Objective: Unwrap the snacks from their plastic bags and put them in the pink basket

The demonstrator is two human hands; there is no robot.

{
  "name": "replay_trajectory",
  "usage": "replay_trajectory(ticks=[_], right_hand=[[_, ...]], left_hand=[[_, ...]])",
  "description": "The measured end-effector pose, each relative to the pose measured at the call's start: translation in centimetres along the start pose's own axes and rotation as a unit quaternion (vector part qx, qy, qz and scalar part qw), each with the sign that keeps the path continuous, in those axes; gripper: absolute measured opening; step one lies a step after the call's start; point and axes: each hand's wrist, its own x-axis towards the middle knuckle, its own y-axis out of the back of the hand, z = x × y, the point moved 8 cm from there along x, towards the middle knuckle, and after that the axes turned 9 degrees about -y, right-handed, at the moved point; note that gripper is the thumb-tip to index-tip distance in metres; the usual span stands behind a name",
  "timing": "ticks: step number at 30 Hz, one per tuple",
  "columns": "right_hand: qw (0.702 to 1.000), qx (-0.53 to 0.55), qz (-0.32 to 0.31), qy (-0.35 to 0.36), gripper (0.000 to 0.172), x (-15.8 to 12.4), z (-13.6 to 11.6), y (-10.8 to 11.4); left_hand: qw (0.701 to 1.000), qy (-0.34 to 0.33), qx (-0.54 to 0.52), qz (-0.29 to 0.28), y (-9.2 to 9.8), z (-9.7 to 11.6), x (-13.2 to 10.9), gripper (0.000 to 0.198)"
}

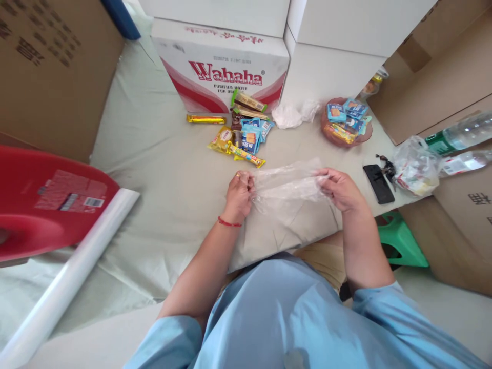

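Note:
Between my two hands a clear plastic bag [286, 187] is stretched out above the front of the cloth-covered table [172, 179]. My left hand [240, 195], with a red cord at the wrist, pinches one end of it. The other end is pinched in the fingers of my right hand [340, 188]. Just beyond the bag lies a loose pile of wrapped snacks: blue packets [251, 136], a yellow packet [223, 139], a yellow bar [246, 155] and a green-ended bar [249, 101]. A yellow-and-red stick [206, 119] lies apart to their left.
At the back stands a Wahaha carton [226, 66]. A pinkish bowl [348, 138] holds snack packets, beside crumpled white plastic [295, 114]. To the right are a phone [378, 183], a filled bag [417, 166] and bottles [467, 136]; left, a red object [49, 200] and a film roll [77, 277].

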Motion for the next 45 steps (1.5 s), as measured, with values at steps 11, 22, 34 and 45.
replay_trajectory(ticks=[11,22,34,45], right_hand=[[0.854,-0.408,0.040,0.321,0.051,-2.5,-3.7,-5.9],[0.870,-0.362,0.132,0.306,0.017,-4.5,0.0,-4.5],[0.994,-0.034,0.105,0.008,0.040,3.3,3.7,-6.7],[0.992,0.000,0.062,0.112,0.023,-0.2,3.2,-4.7]], left_hand=[[0.999,-0.017,0.037,0.022,0.5,-0.4,0.3,0.047],[0.997,-0.018,0.039,0.067,1.2,-0.1,0.5,0.042],[0.992,-0.096,0.052,0.056,0.7,1.4,0.1,0.064],[0.960,-0.067,0.197,0.188,8.4,4.4,-10.0,0.023]])
